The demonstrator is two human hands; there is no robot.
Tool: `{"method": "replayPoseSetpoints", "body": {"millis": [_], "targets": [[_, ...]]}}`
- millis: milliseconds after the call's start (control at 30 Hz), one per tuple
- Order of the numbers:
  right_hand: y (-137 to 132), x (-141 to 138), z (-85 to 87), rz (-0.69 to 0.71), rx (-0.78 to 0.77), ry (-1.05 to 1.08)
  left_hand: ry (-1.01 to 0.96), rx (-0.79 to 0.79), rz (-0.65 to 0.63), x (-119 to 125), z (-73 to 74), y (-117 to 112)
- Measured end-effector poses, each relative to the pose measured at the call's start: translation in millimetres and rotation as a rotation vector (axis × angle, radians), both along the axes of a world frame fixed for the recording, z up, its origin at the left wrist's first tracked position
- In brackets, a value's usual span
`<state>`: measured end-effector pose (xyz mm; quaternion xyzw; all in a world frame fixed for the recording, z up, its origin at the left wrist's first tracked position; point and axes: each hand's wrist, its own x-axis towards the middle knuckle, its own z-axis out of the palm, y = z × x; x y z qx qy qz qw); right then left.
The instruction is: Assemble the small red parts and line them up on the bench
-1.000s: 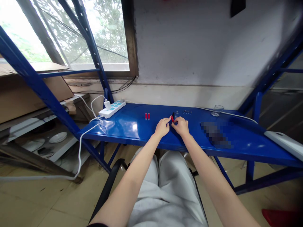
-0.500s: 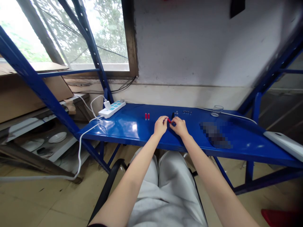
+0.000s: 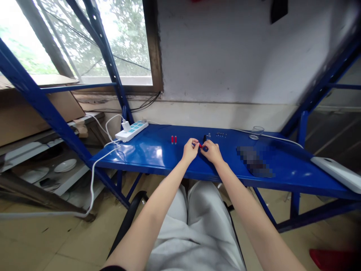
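My left hand [image 3: 190, 150] and my right hand [image 3: 211, 151] meet over the front middle of the blue table, fingers pinched. Between their fingertips is a small red cylinder [image 3: 200, 145]; fingers cover part of it, so its kind cannot be made out. Two similar short red cylinders [image 3: 174, 140] stand side by side to the left of my hands. Just beyond my right hand lie a small black piece [image 3: 204, 138] and some clear little parts [image 3: 209, 135]. Farther right, several tiny parts [image 3: 221, 134] sit in rows.
A white power strip [image 3: 132, 130] with a plug and cable lies on the table's left end. At the right are a clear glass cup [image 3: 256, 132], a blurred dark item [image 3: 255, 162] and a white flat device [image 3: 337, 173]. Blue metal posts flank the table [image 3: 143, 156].
The view has shifted slightly. My fingers have moved a little around the red cylinder, which shows less between them; both hands stay in the same place over the table.
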<state>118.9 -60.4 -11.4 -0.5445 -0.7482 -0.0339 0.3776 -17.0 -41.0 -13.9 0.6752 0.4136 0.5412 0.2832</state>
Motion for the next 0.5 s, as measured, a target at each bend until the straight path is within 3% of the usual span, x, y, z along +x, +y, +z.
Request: {"method": "replayPoseSetpoints", "body": {"millis": [133, 233, 500], "targets": [[0.4, 1.0, 0.9, -0.011, 0.009, -0.002, -0.097, -0.089, -0.115, 2.1, 1.7, 11.5], [0.7, 2.9, 1.2, -0.017, 0.024, -0.006, -0.002, -0.081, -0.197, 0.8, 9.5, 18.8], [3.8, 4.6, -1.0, 0.021, 0.042, 0.022, 0.557, 0.171, -0.263, -16.4, 67.3, 30.1]]}}
